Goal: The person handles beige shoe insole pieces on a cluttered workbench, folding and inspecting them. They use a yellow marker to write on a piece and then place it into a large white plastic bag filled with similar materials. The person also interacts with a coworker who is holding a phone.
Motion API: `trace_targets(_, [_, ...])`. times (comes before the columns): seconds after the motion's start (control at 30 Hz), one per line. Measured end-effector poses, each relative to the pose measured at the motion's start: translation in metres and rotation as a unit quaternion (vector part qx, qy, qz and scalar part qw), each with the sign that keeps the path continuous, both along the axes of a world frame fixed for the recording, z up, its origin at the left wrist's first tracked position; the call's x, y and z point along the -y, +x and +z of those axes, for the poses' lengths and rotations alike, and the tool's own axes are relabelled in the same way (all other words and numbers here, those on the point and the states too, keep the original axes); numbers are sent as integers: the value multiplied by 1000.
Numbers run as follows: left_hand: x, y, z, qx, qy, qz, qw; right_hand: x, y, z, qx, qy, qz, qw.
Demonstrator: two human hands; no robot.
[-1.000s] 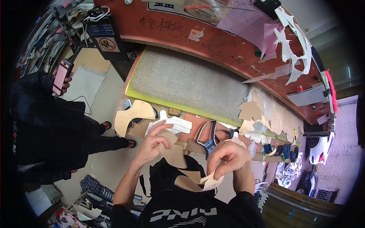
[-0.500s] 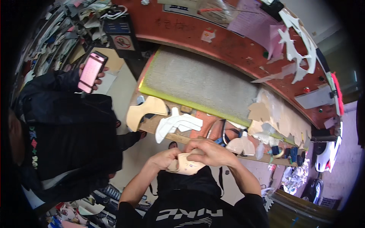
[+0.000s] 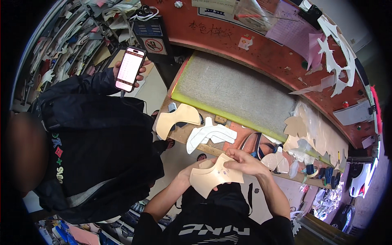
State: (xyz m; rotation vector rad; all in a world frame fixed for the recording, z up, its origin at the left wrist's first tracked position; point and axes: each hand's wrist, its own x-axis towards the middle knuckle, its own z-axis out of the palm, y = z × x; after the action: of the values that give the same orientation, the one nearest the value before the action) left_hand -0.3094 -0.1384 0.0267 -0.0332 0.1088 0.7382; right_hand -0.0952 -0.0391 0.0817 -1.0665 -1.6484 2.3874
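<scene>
I hold a small stack of beige curved cut-out pieces (image 3: 206, 179) in front of my body; they look like thin sheet material, and the top one carries small handwritten marks. My left hand (image 3: 188, 170) grips the stack's left end, its fingers partly hidden beneath. At the other end my right hand (image 3: 244, 163) pinches the upper right edge, thumb on top. On the bench beyond lie a similar beige cut-out (image 3: 178, 118) and several white cut-outs (image 3: 211, 135). Pale rounded cut-outs (image 3: 276, 162) rest near my right hand.
A grey cutting board (image 3: 232, 92) with a yellow-green edge lies on the machine bed, under a red beam (image 3: 220, 34). More beige sheets (image 3: 314, 126) lie at right. On the left another person (image 3: 102, 151) holds a phone (image 3: 130, 69). Shelves of scraps (image 3: 77, 49) stand behind.
The beige pieces, bent over between my hands before, are now spread out flatter with their marked face up. The view has shifted left, and the other person's phone is tilted more upright.
</scene>
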Motion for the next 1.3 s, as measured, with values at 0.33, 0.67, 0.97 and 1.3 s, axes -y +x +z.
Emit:
trace_targets(0.33, [-5, -9, -16, 26, 37, 41, 998, -2, -11, 11, -4, 22, -87, 996])
trace_targets(0.67, [-7, -44, -12, -287, -27, 177, 941, -48, -16, -3, 95, 231, -69, 966])
trace_targets(0.97, [-9, -32, -25, -624, 75, 206, 750, -61, -24, -52, 147, 219, -23, 964])
trace_targets(1.3, [-48, -42, -28, -888, 216, 123, 388, -53, -46, -71, 254, 437, -101, 857])
